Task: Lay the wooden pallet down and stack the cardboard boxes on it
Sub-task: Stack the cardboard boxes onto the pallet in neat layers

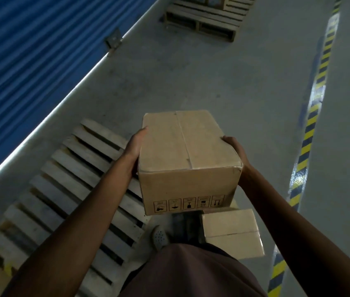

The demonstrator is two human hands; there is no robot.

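Cardboard first: two boxes. The carried box (187, 159) is in the air, my left hand (134, 146) clasping its left side and my right hand (234, 151) curled over its right edge. The second box (232, 232) sits on the floor (212, 82), partly hidden beneath it. Two pallets: the near pallet (62, 189) lies flat at left, crossed by my arm; the far pallet (204, 20) is cut off, its load unclear. Blue shutter (30, 50) and striped tape (311, 129) flank me.
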